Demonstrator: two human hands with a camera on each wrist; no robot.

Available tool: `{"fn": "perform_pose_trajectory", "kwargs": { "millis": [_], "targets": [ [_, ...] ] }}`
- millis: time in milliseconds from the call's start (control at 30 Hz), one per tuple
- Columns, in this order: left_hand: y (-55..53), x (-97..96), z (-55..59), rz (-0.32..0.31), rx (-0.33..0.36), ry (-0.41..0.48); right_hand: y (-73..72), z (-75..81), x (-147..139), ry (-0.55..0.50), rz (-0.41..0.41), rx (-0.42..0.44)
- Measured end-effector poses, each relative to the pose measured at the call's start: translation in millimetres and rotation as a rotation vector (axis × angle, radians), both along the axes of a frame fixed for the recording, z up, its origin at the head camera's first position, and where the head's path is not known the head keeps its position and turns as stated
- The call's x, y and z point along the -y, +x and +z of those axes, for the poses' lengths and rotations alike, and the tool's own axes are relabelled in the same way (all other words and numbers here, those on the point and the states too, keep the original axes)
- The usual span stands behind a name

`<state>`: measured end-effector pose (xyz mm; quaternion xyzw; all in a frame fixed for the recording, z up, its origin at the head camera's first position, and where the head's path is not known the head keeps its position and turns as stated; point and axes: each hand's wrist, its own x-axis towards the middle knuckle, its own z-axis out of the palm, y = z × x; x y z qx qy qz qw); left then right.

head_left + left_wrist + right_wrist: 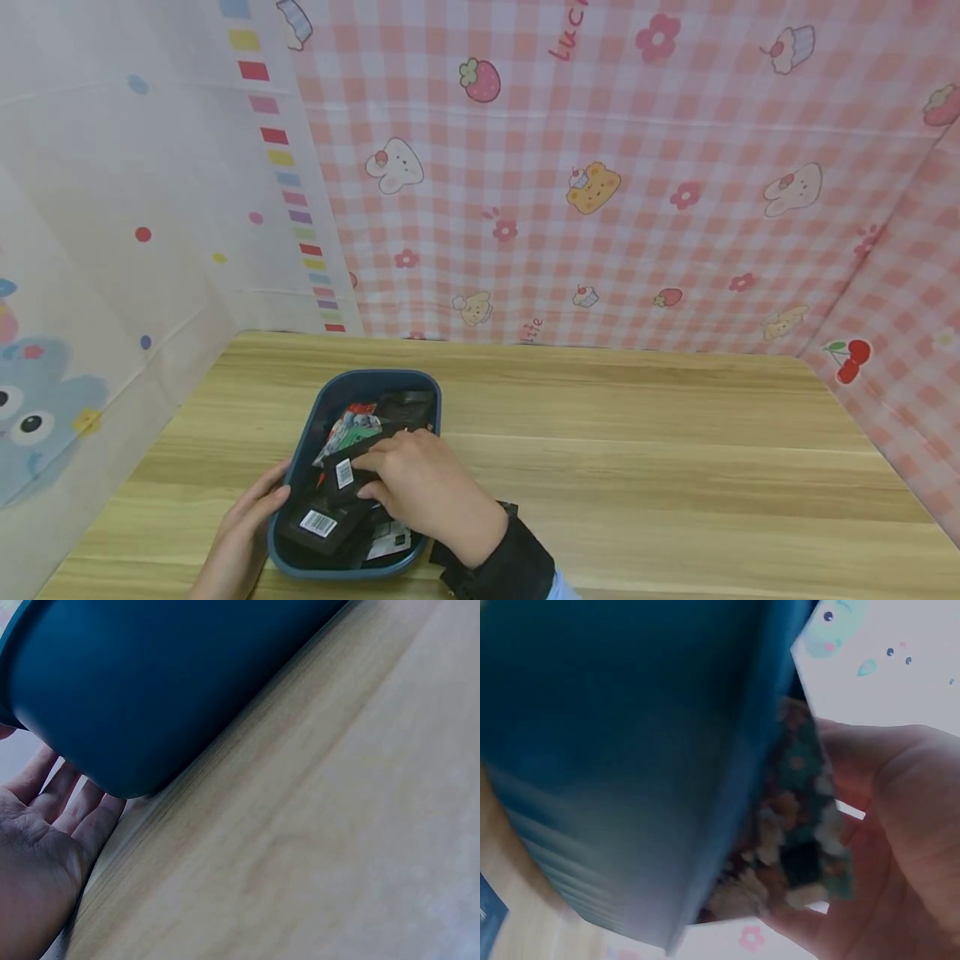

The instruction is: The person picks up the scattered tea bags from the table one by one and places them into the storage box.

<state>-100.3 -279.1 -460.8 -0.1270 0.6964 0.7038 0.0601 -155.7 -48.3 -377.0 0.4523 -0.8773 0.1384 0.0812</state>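
Note:
A dark blue plastic bin (pixel 352 573) stands on the wooden table, filled with several flat packets, mostly black. My left hand (pixel 243 529) rests against its outer left wall; in the left wrist view the fingers (pixel 67 799) extend straight along the bin's side. My right hand (pixel 420 483) reaches over the right rim and pinches a black packet (pixel 330 477) with a white barcode label. From the right wrist, a floral-patterned packet face (pixel 799 802) shows between thumb and fingers above the rim. Below it lies another black barcoded packet (pixel 311 527).
A red and green printed packet (pixel 356 429) lies toward the bin's far end. Beside the bin, partly under my right wrist, is a dark flat item (pixel 442 558) on the table (pixel 637 467). Patterned cloth (pixel 570 250) hangs along the back and both sides.

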Motion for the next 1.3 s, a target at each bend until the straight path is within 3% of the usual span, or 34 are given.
{"fn": "perform_pose_trajectory", "kwargs": {
  "millis": [233, 467, 700, 967, 1300],
  "targets": [
    [-2.5, 0.9, -5.1, 0.005, -0.031, 0.003, 3.4, 11.6, -15, -0.048, -0.060, -0.009],
    [-4.5, -1.3, -4.3, 0.012, -0.015, 0.002, 9.8, 14.0, -39, -0.031, -0.186, 0.004],
    [-4.1, -0.2, -6.6, 0.006, 0.007, -0.010, 10.9, 17.0, -76, 0.109, -0.285, 0.146],
    [0.0, 5.1, -11.0, -0.019, -0.009, -0.040, 7.0, 0.6, -74, 0.228, -0.376, 0.345],
    [-3.2, 2.8, -8.8, 0.009, 0.010, 0.001, 1.0, -21.3, -62, 0.368, -0.356, 0.288]
  ]
}}
